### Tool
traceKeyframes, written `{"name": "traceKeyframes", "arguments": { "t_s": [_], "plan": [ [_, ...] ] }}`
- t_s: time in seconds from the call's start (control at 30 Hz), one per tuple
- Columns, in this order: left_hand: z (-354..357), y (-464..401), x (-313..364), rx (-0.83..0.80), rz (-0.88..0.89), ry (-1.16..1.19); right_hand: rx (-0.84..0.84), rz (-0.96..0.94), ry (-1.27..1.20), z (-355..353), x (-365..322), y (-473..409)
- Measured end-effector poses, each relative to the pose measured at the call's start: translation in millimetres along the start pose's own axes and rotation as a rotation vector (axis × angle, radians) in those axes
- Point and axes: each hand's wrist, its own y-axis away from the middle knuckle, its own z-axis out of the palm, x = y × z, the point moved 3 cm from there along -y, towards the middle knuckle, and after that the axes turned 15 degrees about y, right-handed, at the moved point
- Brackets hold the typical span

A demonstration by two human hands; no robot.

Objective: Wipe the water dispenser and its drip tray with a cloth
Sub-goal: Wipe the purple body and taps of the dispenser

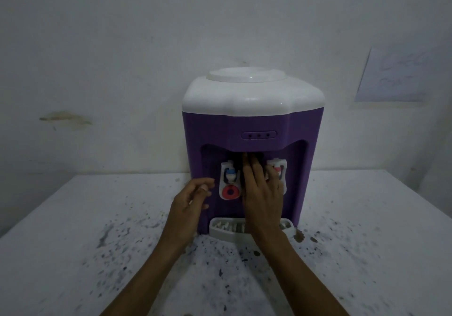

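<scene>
A purple water dispenser [252,124] with a white top stands at the back of the table against the wall. Its pale drip tray [220,230] juts out at the base. My right hand [263,193] reaches into the recess between the blue tap [230,175] and the red tap [278,168], fingers straight and pressed against the back panel. A dark strip [241,176] that may be the cloth shows beside those fingers. My left hand [190,200] hovers at the dispenser's left front edge with fingers loosely curled, holding nothing I can see.
The white table [97,217] is speckled with dark spots, and a brown stain lies right of the tray. A pale sheet of paper [396,75] hangs on the wall at the right. The room is dim.
</scene>
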Motion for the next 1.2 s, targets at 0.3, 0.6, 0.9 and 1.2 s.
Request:
{"name": "traceKeyframes", "arguments": {
  "t_s": [0.3,0.6,0.9,1.2],
  "plan": [
    [12.8,-4.6,-0.2,-0.006,0.002,0.019,0.044,0.070,0.161,-6.4,16.8,-11.0],
    [14.9,-2.1,-0.4,-0.008,0.009,0.015,0.112,0.100,0.185,0.8,19.6,2.7],
    [6.5,-0.5,2.5,0.016,0.006,-0.001,0.178,0.086,0.141,6.0,25.9,1.0],
    [4.4,-2.2,-0.9,0.035,0.013,-0.009,0.172,0.064,-0.029,-5.6,7.9,-16.0]
  ]
}}
